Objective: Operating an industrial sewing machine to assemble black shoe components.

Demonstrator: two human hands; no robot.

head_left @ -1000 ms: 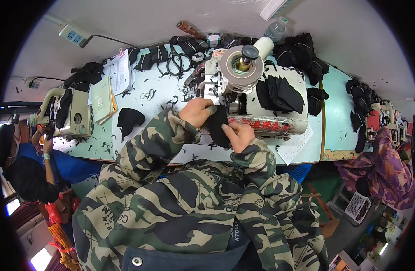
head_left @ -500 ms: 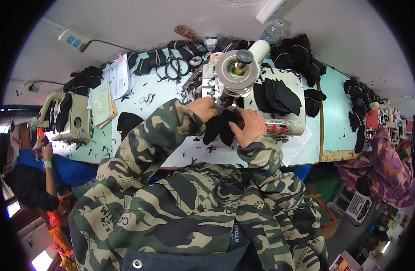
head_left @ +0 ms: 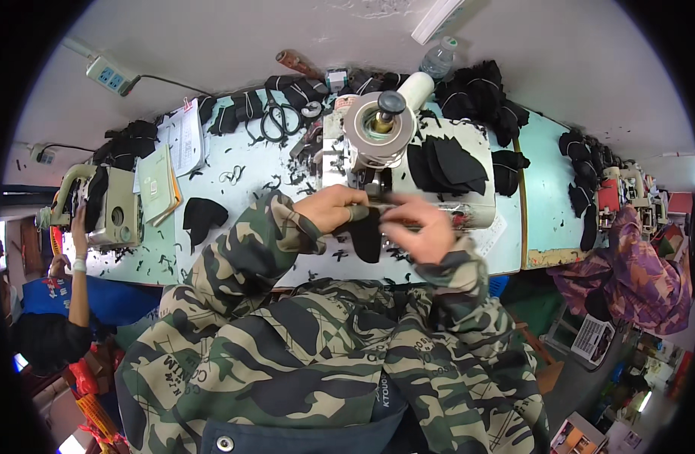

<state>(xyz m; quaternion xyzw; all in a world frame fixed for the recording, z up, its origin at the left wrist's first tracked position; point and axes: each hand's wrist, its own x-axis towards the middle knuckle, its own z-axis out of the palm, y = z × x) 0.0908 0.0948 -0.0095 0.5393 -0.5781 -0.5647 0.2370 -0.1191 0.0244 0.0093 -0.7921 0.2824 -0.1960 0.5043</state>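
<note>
A small black fabric piece (head_left: 366, 238) hangs in front of the sewing machine (head_left: 340, 155), below its needle area. My left hand (head_left: 328, 208) pinches the piece's upper edge between thumb and fingers. Close by on its right is my right hand (head_left: 425, 231), its fingers bent toward the fabric but smeared by motion. Whether they touch the cloth cannot be made out. On the machine's bed lies a stack of cut black fabric pieces (head_left: 453, 163). Another black piece (head_left: 204, 216) rests on the table to the left of my left sleeve.
Scissors (head_left: 279, 121), tied black bundles (head_left: 472, 91) and a plastic bottle (head_left: 438, 59) line the wall side. Notebooks (head_left: 158, 181) and papers lie at left. Black scraps litter the table (head_left: 242, 144). Co-workers sit at machines on both sides, a sleeve (head_left: 627, 265) showing at right.
My right hand has drawn back toward me and to the right, off the cloth's right side. My left hand and the fabric have come nearer to me. The view has shifted slightly.
</note>
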